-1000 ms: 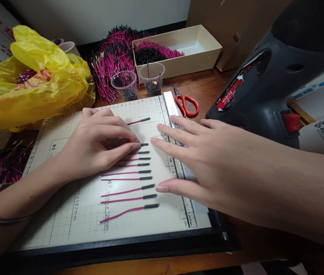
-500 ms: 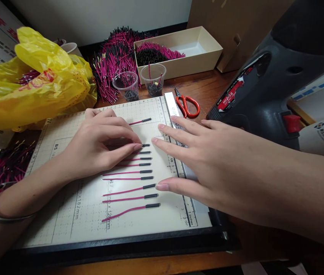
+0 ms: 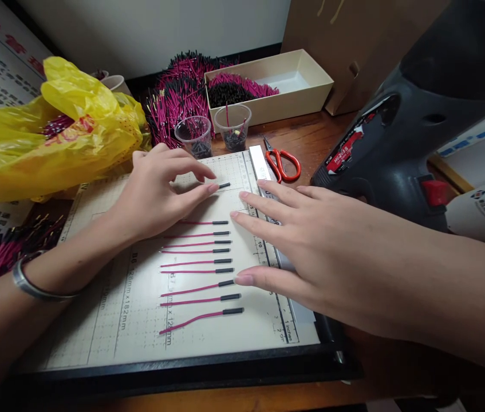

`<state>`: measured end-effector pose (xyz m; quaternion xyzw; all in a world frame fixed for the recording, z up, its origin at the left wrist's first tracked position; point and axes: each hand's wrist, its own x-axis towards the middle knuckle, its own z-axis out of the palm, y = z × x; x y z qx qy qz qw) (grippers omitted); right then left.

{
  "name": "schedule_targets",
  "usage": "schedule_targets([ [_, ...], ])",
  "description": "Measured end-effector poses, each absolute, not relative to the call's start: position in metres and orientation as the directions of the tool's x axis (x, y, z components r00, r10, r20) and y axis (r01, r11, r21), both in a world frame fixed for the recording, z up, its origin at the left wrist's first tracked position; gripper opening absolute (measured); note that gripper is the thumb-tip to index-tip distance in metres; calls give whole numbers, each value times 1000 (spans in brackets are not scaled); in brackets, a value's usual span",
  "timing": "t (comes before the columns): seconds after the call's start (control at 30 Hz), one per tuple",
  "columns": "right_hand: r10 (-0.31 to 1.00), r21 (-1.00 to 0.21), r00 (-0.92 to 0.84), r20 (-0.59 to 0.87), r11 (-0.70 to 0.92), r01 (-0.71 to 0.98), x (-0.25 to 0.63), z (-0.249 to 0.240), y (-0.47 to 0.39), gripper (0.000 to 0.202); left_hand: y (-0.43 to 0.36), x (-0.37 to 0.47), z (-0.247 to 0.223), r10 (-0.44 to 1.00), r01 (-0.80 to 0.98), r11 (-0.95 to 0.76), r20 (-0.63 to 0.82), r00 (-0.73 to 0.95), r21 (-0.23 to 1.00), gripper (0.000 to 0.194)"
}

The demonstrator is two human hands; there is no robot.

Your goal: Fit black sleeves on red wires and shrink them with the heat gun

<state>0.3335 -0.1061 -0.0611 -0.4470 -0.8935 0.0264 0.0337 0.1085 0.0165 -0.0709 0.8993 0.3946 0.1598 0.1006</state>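
My left hand [image 3: 160, 191] is over the far part of a cream paper-trimmer board [image 3: 139, 343]. Its thumb and index finger are apart, with the thumb tip beside the black-sleeved end of a wire [image 3: 225, 185], whose rest is hidden. Nearer to me, several pink wires [image 3: 194, 272] with black sleeves at their right ends lie in a column of roughly parallel rows. Flat over the board's right side and its metal ruler strip [image 3: 259, 163], my right hand [image 3: 306, 237] has its fingers spread. Its thumb tip is next to one sleeve.
A yellow bag [image 3: 91, 149] is at left. Behind the board stand clear cups [image 3: 193, 134] with black bits, a wire heap [image 3: 177, 103] and a cream box [image 3: 276, 106]. Red-handled pliers [image 3: 275, 153] and a dark heat gun [image 3: 397, 166] are at right.
My left hand has moved away from me, from the column of wires to the farthest wire, and its thumb and index finger have parted. My right hand stays in place.
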Motion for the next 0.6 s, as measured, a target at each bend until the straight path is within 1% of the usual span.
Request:
schedule_targets([
  [0.17, 782, -46, -612, 121, 620, 783, 334, -62, -104, 66, 19, 117, -73, 727, 642, -669, 149, 671, 375, 26],
  [0.33, 785, -16, -594, 176, 605, 796, 335, -64, -100, 67, 11, 107, -69, 662, 576, -717, 124, 739, 393, 28],
  [0.6, 809, -47, -586, 48, 587, 808, 335, -68, -100, 64, 8, 99, -71, 641, 524, -724, 155, 752, 449, 26],
])
